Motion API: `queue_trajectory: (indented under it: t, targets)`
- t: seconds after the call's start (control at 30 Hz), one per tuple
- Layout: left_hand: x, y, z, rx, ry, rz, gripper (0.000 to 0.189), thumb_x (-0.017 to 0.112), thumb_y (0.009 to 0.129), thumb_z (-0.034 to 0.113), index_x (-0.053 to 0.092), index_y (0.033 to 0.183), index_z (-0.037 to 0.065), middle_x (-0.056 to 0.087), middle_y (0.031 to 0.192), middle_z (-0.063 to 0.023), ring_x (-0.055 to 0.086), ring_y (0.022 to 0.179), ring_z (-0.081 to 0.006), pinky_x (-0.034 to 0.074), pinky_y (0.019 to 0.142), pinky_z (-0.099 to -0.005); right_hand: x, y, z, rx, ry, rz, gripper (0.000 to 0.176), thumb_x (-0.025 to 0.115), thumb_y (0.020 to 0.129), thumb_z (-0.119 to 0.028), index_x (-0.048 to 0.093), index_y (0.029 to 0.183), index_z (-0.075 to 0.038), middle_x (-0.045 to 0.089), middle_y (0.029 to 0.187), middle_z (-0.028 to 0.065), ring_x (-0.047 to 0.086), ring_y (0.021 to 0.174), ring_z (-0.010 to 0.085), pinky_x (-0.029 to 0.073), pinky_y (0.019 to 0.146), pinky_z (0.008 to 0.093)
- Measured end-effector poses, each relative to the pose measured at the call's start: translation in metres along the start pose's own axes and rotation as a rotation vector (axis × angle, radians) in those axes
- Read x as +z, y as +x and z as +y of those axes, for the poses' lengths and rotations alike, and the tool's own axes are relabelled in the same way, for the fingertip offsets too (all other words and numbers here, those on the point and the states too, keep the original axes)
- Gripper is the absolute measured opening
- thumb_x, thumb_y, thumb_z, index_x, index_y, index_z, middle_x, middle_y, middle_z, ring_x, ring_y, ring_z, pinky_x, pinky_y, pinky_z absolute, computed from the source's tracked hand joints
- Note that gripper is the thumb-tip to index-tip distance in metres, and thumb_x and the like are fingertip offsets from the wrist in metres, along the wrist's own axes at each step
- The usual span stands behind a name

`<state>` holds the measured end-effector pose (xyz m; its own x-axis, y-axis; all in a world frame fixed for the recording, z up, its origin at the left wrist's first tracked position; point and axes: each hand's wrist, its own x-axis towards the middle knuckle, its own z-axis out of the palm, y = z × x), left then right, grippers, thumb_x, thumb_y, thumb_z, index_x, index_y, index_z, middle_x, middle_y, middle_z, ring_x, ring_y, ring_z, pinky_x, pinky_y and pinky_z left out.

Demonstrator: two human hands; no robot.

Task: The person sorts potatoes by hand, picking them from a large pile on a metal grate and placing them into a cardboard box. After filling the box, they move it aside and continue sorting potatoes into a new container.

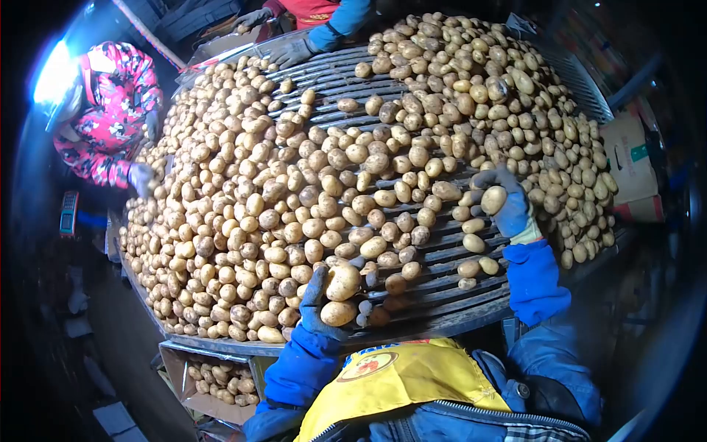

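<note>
My left hand, in a grey-blue glove, is wrapped round two large potatoes near the front edge of the slatted table. Its fingertips show on their far side. Farther right, my right hand, gloved too, grips a single potato above the slats, beside the right-hand heap. A few loose potatoes lie on the bars just left of and below that hand. Both my sleeves are blue.
A slatted metal table carries a wide spread of potatoes and a higher heap. Co-workers stand left and at the far side, one with a gloved hand on the slats. Below the front edge sits a carton of potatoes; another carton stands right.
</note>
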<state>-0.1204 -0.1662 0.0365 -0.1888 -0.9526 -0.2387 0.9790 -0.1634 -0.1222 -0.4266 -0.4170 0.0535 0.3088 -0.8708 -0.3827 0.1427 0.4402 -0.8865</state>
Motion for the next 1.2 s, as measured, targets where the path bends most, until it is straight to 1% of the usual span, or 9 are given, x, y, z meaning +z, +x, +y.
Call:
queue_trajectory:
  t: [0.13,0.23,0.37,0.57,0.6,0.77,0.97,1.07,1.2]
  targets:
    - [-0.004,-0.007,0.004,-0.004,0.028,-0.046,0.074,0.048,0.103,0.054,0.042,0.154,0.001,0.054,0.149,-0.0214,0.057,0.131,-0.0374,0.049,0.109,-0.0535,0.047,0.059,0.001,-0.166,-0.548,-0.033,0.033,0.069,0.098,-0.03,0.071,0.115,-0.002,0.071,0.093,0.0021,0.069,0.075,0.0135,0.054,0.062,0.0255]
    - [-0.011,-0.017,0.012,-0.03,0.002,-0.023,0.073,0.049,0.101,0.059,0.046,0.151,0.005,0.059,0.14,-0.0232,0.071,0.097,-0.0379,0.062,0.078,-0.0488,0.076,0.105,0.004,-0.719,-1.594,0.014,0.041,0.069,0.091,-0.034,0.069,0.119,-0.004,0.075,0.095,0.0184,0.074,0.087,0.0357,0.057,0.074,0.0464]
    - [-0.005,-0.02,0.01,0.099,0.047,0.157,0.077,0.05,0.099,0.063,0.046,0.15,0.006,0.062,0.132,-0.0246,0.07,0.076,-0.0378,0.059,0.06,-0.0438,0.095,0.151,0.02,-0.612,-1.949,-0.166,0.027,0.064,0.088,-0.027,0.065,0.107,-0.008,0.073,0.096,0.0186,0.072,0.089,0.0394,0.055,0.076,0.054]
    - [-0.015,-0.02,0.009,0.087,0.052,0.093,0.072,0.051,0.101,0.061,0.047,0.15,0.009,0.065,0.131,-0.0219,0.07,0.078,-0.036,0.059,0.06,-0.043,0.092,0.101,0.002,-0.902,-1.961,-0.361,0.028,0.068,0.086,-0.025,0.065,0.109,-0.01,0.073,0.094,0.0159,0.071,0.094,0.0379,0.051,0.078,0.0528]
    - [-0.016,-0.021,0.008,0.086,0.054,0.097,0.072,0.051,0.101,0.061,0.047,0.15,0.009,0.065,0.131,-0.0219,0.07,0.078,-0.036,0.059,0.06,-0.043,0.099,0.102,0.002,-0.67,-1.971,-0.343,0.024,0.067,0.086,-0.023,0.064,0.106,-0.01,0.071,0.089,0.0147,0.069,0.098,0.0361,0.05,0.077,0.0517]
    - [-0.014,-0.027,0.004,0.095,0.064,0.114,0.071,0.049,0.101,0.061,0.048,0.151,0.01,0.065,0.133,-0.0203,0.071,0.083,-0.0349,0.061,0.063,-0.0422,0.113,0.122,0.005,-0.595,-1.993,-0.425,0.015,0.064,0.087,-0.019,0.065,0.097,-0.008,0.072,0.096,0.02,0.071,0.097,0.0376,0.053,0.083,0.0515]
    - [-0.01,-0.034,0.01,0.209,0.118,0.091,0.072,0.048,0.102,0.06,0.05,0.147,0.004,0.066,0.127,-0.0201,0.069,0.098,-0.035,0.06,0.066,-0.041,0.102,0.111,-0.012,-0.456,-1.58,-0.23,0.07,0.087,0.076,-0.028,0.059,0.138,-0.009,0.072,0.115,0.0228,0.07,0.107,0.0399,0.055,0.091,0.0466]
    - [-0.012,-0.031,0.013,0.198,0.06,0.027,0.072,0.047,0.102,0.059,0.049,0.148,0.004,0.065,0.128,-0.0206,0.069,0.1,-0.0353,0.06,0.066,-0.0406,0.119,0.106,-0.018,-0.427,-1.232,-0.413,0.072,0.092,0.071,-0.036,0.065,0.132,-0.009,0.072,0.115,0.0194,0.071,0.105,0.0336,0.057,0.089,0.0406]
    - [-0.005,-0.031,0.014,0.2,0.107,0.092,0.072,0.048,0.101,0.06,0.049,0.147,0.004,0.065,0.128,-0.02,0.068,0.102,-0.0351,0.06,0.065,-0.0406,0.156,0.113,-0.01,-0.621,-1.481,-0.573,0.07,0.089,0.071,-0.042,0.067,0.13,-0.012,0.068,0.127,0.0149,0.066,0.116,0.0374,0.052,0.1,0.0463]
